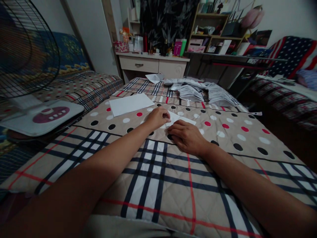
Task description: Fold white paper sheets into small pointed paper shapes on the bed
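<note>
A small white folded paper (178, 118) lies on the dotted part of the quilt in front of me. My left hand (158, 118) rests on its left end with the fingers curled and pressed down on it. My right hand (186, 136) lies flat on the paper's near edge, fingers pressed together. A flat white sheet (131, 104) lies to the left, beyond my left hand. A heap of folded white papers (198, 90) sits further back on the bed.
The bed quilt (158, 185) is plaid near me and dotted further off. A standing fan (29, 66) is close on the left. A dresser (152, 64) with bottles, a shelf (213, 33) and another bed (287, 86) stand behind.
</note>
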Tool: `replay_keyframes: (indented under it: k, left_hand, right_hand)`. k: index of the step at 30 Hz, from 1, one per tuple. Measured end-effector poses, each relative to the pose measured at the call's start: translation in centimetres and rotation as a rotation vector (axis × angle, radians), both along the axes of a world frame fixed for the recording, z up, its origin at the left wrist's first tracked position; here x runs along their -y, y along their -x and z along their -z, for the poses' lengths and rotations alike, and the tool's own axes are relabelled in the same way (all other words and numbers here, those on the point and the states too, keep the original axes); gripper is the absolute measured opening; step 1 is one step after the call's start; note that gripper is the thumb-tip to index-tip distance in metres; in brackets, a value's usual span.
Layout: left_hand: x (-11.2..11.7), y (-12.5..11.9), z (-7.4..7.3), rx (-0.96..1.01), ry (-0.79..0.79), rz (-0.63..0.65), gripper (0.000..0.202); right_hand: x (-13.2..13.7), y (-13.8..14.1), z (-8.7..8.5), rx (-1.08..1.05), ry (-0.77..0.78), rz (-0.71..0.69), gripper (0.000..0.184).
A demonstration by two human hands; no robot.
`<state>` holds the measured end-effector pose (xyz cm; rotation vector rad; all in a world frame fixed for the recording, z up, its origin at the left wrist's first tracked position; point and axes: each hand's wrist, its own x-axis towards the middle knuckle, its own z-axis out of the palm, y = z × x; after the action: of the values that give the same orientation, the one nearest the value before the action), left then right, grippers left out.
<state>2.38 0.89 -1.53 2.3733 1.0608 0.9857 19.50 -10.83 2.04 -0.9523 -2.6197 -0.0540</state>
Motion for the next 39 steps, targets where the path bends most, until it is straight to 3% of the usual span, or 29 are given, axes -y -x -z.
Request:
replay_keyframes:
  k: [8, 15, 19, 26, 29, 34, 39]
  left_hand:
    - [-1.9, -1.8, -0.5, -0.194, -0.035, -0.236, 0.013]
    - [-2.1, -3.0, -1.4, -0.272, -0.142, -0.335, 0.009]
    - [0.2, -2.7, -1.9, -0.296, -0.24, -0.264, 0.023]
    - [4.7, 0.2, -1.0, -0.296, -0.206, -0.037, 0.015]
    - [5.4, 0.9, -0.9, -0.223, -0.164, 0.015, 0.017]
    - [5.7, 1.0, -1.0, -0.157, -0.126, 0.046, 0.021]
    - [6.0, 0.9, -1.4, -0.172, -0.121, 0.071, 0.006]
  right_hand:
    - [0.2, 0.2, -0.1, 0.022, 0.032, 0.031, 0.02]
    - [0.3, 0.0, 0.2, -0.067, 0.004, 0.01, 0.023]
    - [0.2, 0.0, 0.3, -0.074, 0.032, 0.014, 0.023]
    - [-0.3, -0.8, 0.6, -0.271, 0.197, 0.006, 0.036]
    - [-0.4, -2.0, 0.6, -0.394, 0.285, 0.001, 0.043]
    - [-0.5, -4.7, 0.0, -0.386, 0.374, 0.045, 0.053]
    - [-0.5, -6.1, -0.4, -0.383, 0.543, 0.074, 0.062]
